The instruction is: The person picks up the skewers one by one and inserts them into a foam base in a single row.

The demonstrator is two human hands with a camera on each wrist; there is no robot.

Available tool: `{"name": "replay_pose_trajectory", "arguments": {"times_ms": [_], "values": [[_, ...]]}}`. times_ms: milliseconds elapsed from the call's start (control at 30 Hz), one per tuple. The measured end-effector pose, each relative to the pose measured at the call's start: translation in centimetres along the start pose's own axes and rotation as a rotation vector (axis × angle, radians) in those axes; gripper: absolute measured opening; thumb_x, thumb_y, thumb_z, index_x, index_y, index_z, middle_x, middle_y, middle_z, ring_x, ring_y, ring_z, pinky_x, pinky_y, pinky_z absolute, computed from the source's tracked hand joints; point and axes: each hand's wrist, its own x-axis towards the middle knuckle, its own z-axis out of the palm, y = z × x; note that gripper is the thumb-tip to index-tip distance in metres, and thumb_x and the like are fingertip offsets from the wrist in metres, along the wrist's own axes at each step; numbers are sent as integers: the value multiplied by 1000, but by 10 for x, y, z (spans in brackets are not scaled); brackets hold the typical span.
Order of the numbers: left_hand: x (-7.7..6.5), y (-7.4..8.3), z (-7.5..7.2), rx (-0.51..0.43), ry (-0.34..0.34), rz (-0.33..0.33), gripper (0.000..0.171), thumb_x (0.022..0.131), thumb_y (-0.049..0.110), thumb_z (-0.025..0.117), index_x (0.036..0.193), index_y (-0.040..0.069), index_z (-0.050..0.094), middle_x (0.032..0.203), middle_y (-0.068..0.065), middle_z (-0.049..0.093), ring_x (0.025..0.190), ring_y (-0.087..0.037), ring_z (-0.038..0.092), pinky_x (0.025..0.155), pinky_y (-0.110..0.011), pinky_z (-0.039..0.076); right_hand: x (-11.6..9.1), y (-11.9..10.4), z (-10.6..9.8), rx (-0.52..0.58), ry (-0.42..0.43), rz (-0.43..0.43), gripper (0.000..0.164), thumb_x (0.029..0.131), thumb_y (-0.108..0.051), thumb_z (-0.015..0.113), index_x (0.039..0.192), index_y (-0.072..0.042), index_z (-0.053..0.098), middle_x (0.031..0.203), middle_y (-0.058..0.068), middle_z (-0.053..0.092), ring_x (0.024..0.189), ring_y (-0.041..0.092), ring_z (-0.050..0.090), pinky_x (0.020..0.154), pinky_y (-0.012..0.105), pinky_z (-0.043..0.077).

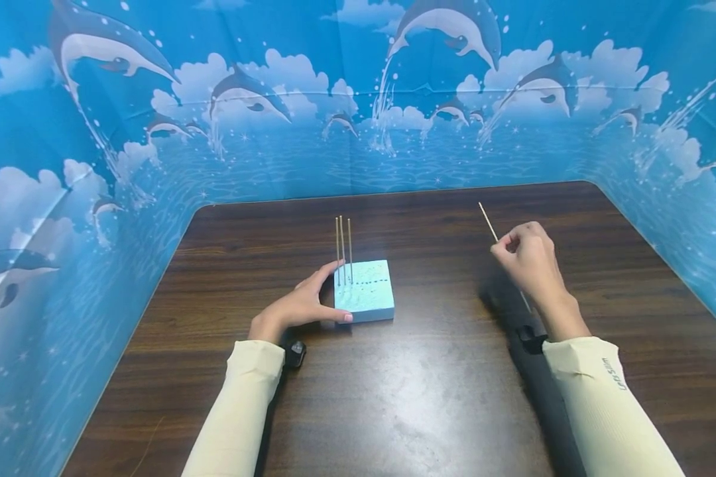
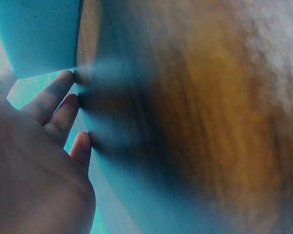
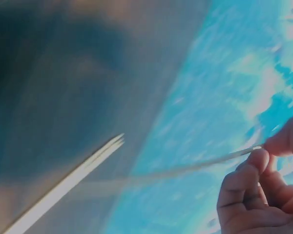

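The thumb and forefinger of the right hand (image 1: 531, 258) are bent together and pinch a thin, straight, pale stick (image 1: 488, 222), near the right edge of the surface (image 1: 441, 252). The left hand (image 1: 298, 305) is spread wide, and its thumb and fingers hold the block (image 1: 372, 291) from its left side, the thumb pressing on the near face. This block is pale blue, flat and square, with a matte, pitted top and a dotted line across it. It lies left of the surface's middle, closer to the far edge than to the near one. Three slender sticks (image 1: 343, 248) stand upright in its left part. The right wrist view shows also a close bundle of sticks (image 3: 63, 190) with pointed tips; their number I cannot tell. The surface is dark brown, wood-grained and glossy, with rounded far corners. Behind it hangs creased, dolphin-printed cloth (image 1: 274, 169).
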Motion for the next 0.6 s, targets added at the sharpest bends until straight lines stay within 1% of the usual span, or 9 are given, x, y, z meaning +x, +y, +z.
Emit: {"name": "replay_pose_trajectory", "arguments": {"times_ms": [133,200,267,400,500,600], "values": [[-1,1,0,-5,4,5,113,71,54,84,158,34,15,166,0,14,151,-30,14,114,-65,20,12,-38,9,112,111,-98,7,79,1,60,74,4,63,87,16,57,77,25,51,65,29,38],[-2,1,0,-1,5,6,112,71,53,84,158,34,15,166,0,14,151,-30,14,114,-64,20,16,-56,16,175,145,-136,6,78,1,60,72,3,63,83,14,58,74,21,51,65,24,37],[-2,0,0,3,3,5,112,71,54,84,158,34,15,166,0,14,151,-30,14,114,-64,20,19,-74,23,241,158,-168,5,76,1,61,71,2,63,81,12,59,72,18,51,64,19,36],[-2,-1,1,9,4,3,112,71,54,84,158,34,15,166,1,14,152,-29,14,115,-64,20,21,-105,38,351,129,-226,4,74,1,62,71,-1,62,81,10,60,71,16,52,62,15,37],[-2,-1,1,15,6,9,113,71,55,84,158,33,16,166,1,14,152,-29,14,115,-64,21,20,-124,49,417,87,-265,6,75,2,62,71,-2,61,83,9,60,71,16,52,61,15,39],[-1,-1,1,17,8,3,112,71,56,83,158,35,16,166,2,15,152,-28,15,115,-63,21,20,-139,59,474,50,-302,7,76,3,62,72,-3,61,85,9,60,71,16,53,61,17,42]]}}
